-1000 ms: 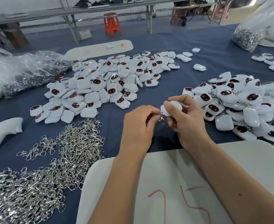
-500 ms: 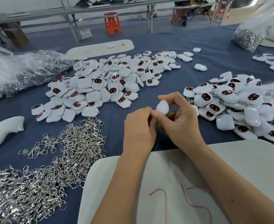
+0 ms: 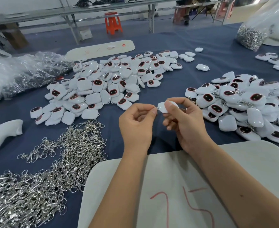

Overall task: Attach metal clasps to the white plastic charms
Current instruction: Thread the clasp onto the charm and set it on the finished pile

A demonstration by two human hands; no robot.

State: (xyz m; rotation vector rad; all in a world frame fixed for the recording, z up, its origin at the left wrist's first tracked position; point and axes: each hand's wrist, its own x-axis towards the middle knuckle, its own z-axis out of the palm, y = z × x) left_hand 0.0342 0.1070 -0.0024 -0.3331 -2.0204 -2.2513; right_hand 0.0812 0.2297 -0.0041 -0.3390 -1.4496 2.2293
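right grip: right hand (image 3: 184, 119) pinches a white charm (image 3: 164, 107) between thumb and forefinger, other fingers curled under; charm held above the surface, plain back facing the camera.
left grip: left hand (image 3: 136, 124) pinches a small metal clasp (image 3: 155, 108) at its fingertips, fingers curled; clasp touches the charm's left edge. Whether it is hooked in, cannot tell.
near board: white board (image 3: 176, 186) under both forearms, red handwritten marks reading roughly "75".
clasp stock: loose heap of silver clasps (image 3: 41, 170) left of the board, spreading to the lower left corner.
charm stock: pile of white charms (image 3: 105, 84) with dark red-rimmed oval faces beyond the left hand; some face up, some face down.
right pile: second pile of charms (image 3: 244, 106) just beside the right hand, bits of metal showing among them.
surface: dark blue cloth-covered surface (image 3: 168, 76); clear plastic bag (image 3: 20, 73) at far left, bag of metal parts (image 3: 252, 33) at far right, long white board (image 3: 101, 49) further back with small red marks, unreadable.
odd part: white moulded piece (image 3: 2, 134) at left edge.
room: orange plastic stool (image 3: 113, 22) and metal-framed benches (image 3: 73, 12) behind; grey floor.
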